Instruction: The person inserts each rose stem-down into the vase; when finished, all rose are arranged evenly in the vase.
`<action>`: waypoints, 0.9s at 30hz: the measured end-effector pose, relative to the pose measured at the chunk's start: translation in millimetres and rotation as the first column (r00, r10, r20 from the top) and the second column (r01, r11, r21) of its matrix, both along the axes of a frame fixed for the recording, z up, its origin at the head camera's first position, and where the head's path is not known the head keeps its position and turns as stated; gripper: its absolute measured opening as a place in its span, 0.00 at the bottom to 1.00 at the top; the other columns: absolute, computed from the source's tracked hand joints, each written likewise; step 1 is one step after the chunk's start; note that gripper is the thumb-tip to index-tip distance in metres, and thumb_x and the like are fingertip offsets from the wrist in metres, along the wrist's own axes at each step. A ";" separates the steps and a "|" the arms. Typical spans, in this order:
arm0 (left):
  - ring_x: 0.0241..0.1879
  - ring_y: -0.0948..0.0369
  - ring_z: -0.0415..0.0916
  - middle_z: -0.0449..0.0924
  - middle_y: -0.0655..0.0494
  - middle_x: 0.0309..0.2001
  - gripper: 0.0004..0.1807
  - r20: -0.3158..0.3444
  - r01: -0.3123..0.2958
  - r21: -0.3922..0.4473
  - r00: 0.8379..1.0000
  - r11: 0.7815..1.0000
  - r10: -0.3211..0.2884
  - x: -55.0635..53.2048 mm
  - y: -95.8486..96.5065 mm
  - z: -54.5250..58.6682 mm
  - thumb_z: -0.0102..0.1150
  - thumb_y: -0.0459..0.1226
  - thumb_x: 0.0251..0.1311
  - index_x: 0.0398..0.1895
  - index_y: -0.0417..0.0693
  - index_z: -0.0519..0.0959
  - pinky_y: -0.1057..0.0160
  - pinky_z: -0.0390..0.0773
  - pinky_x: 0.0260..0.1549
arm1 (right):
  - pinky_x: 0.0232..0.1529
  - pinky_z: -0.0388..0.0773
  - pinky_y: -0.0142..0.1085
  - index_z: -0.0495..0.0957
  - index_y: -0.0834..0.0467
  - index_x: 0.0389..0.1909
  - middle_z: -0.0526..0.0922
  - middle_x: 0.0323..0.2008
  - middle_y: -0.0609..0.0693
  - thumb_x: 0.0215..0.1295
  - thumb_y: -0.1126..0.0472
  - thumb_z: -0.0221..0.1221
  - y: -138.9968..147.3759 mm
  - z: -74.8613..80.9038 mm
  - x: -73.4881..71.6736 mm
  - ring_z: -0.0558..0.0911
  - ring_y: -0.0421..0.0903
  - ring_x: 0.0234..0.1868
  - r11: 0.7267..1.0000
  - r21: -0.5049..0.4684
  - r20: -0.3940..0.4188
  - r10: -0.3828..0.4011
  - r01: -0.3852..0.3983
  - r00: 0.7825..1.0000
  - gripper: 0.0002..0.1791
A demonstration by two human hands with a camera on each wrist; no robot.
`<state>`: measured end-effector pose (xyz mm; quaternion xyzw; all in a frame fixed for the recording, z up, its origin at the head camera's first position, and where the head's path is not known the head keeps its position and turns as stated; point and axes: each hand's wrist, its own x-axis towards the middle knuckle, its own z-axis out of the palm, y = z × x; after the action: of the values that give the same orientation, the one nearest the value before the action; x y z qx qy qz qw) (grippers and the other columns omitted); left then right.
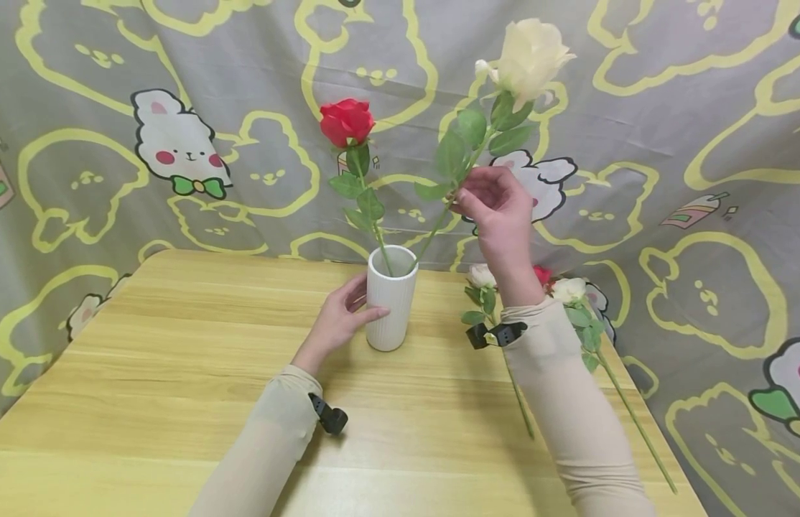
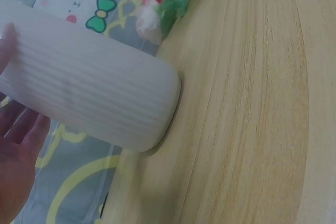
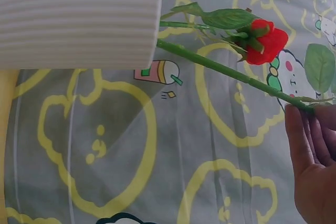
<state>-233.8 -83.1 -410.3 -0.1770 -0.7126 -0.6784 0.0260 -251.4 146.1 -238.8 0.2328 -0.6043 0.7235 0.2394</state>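
A white ribbed vase (image 1: 391,309) stands upright on the table. My left hand (image 1: 340,314) holds its side, thumb across the front and fingers round the back; the left wrist view shows the vase (image 2: 100,82) close up. From the vase's mouth rises a red rose (image 1: 347,122) with green leaves. Higher up to the right, my right hand (image 1: 503,208) pinches the stem of a white rose (image 1: 532,61) just below its leaves. That rose's stem (image 3: 226,72) slants down into the vase's mouth, its lower end hidden inside.
More roses lie at the table's right side: a pale one (image 1: 482,276), a white one (image 1: 570,290) with a long stem, and a red one (image 1: 542,274) partly behind the right forearm. A patterned cloth (image 1: 258,79) hangs behind the wooden table (image 1: 180,345).
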 end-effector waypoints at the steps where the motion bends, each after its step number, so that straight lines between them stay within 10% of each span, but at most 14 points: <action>1: 0.65 0.49 0.66 0.68 0.39 0.66 0.40 0.001 -0.002 -0.001 1.000 1.000 0.002 0.2 0.1 0.2 0.72 0.30 0.54 0.70 0.38 0.65 0.57 0.67 0.64 | 0.38 0.86 0.42 0.76 0.65 0.41 0.82 0.34 0.54 0.58 0.83 0.57 -0.6 -1.3 -0.2 0.83 0.47 0.34 1.000 0.010 0.006 0.001 -0.001 1.000 0.15; 27: 0.67 0.50 0.63 0.65 0.40 0.68 0.39 0.031 -0.005 -0.022 1.000 1.000 0.005 -3.0 -0.1 -0.8 0.72 0.29 0.54 0.69 0.37 0.64 0.58 0.65 0.66 | 0.41 0.86 0.42 0.73 0.73 0.46 0.80 0.38 0.59 0.61 0.78 0.60 -13.6 -37.9 -6.8 0.81 0.49 0.39 0.973 0.229 0.156 0.006 -0.042 0.988 0.12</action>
<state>-236.9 -83.1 -411.0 -0.1651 -0.7208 -0.6731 0.0148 -258.2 132.5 -276.7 0.2095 -0.6982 0.6669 0.1544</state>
